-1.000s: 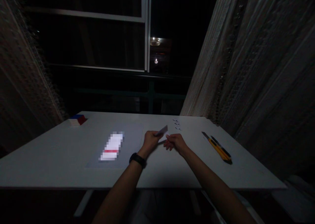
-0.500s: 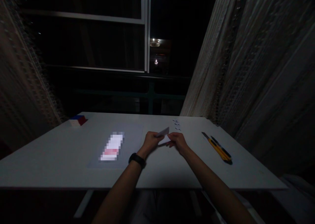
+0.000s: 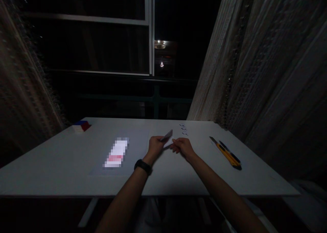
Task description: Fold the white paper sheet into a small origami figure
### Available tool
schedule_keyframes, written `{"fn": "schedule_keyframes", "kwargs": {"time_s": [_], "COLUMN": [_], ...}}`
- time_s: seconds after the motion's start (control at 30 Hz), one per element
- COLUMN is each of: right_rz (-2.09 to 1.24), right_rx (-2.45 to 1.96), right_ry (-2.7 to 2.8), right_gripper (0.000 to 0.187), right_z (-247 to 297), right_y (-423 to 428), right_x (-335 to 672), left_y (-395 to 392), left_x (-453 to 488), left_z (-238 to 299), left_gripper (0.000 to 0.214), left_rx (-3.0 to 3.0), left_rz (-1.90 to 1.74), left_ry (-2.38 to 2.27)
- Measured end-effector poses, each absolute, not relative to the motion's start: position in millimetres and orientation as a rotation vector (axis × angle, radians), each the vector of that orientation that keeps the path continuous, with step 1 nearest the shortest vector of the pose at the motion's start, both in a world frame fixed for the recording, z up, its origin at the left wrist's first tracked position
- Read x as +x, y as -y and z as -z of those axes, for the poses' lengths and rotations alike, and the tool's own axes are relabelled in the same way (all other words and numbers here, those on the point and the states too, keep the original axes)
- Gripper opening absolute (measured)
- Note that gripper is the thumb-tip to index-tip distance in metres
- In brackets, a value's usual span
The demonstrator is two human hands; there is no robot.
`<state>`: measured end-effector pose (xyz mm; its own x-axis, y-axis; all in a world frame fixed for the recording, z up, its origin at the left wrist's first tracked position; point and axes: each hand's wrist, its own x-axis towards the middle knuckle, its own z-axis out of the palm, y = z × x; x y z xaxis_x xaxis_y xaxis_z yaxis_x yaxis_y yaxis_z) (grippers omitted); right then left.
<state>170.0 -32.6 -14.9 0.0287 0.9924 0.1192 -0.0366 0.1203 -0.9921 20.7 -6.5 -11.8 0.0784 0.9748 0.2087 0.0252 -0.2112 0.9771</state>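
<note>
Knife (image 3: 225,153) is lying toward the right edge of the tabletop (image 3: 178,178). Over the middle, left hand (image 3: 156,145) has some paper (image 3: 168,135) pinched, right hand (image 3: 185,146) is bunched up at its edge, can't tell if it's gripping. Cube (image 3: 81,126) sits by the far left corner.

- Arms both extended forward, angled inward from bottom edge: left forearm (image 3: 126,193), right forearm (image 3: 221,185), both bare.
- Left wrist (image 3: 149,159) and right wrist (image 3: 192,157) roughly in line with forearms.
- Left hand (image 3: 156,144) near right hand (image 3: 183,147), small gap between.
- Left: pinching, thumb toward right hand, other fingers mostly hidden.
- Right: thumb pointed at left hand, fingers (image 3: 175,149) curled below; exact fingertip contact too dark to tell.
</note>
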Motion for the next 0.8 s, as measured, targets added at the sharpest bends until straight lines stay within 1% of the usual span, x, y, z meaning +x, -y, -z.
{"fn": "schedule_keyframes", "kwargs": {"time_s": [0.13,0.47,0.6,0.8], "right_rz": [-1.058,-1.143,-1.025,-0.911], "right_rx": [-1.091,-1.063,-1.109,-1.114], "right_ry": [1.182,1.158,1.134,1.093], "right_gripper": [0.040,0.036,0.037,0.036], "right_z": [17.7,17.7,14.8,19.3], "right_y": [31.4,35.5,38.2,35.1], "right_x": [168.3,164.8,163.4,167.7], "left_y": [7.3,16.6,15.9,11.7], "left_x": [22.3,23.9,24.8,24.9], "left_z": [12.3,4.6,8.2,17.4], "left_gripper": [0.032,0.024,0.027,0.038], "left_rx": [1.477,1.397,1.426,1.526], "left_rz": [-1.343,-1.358,-1.332,-1.289], "left_ry": [-1.080,-1.048,-1.053,-1.129]}}
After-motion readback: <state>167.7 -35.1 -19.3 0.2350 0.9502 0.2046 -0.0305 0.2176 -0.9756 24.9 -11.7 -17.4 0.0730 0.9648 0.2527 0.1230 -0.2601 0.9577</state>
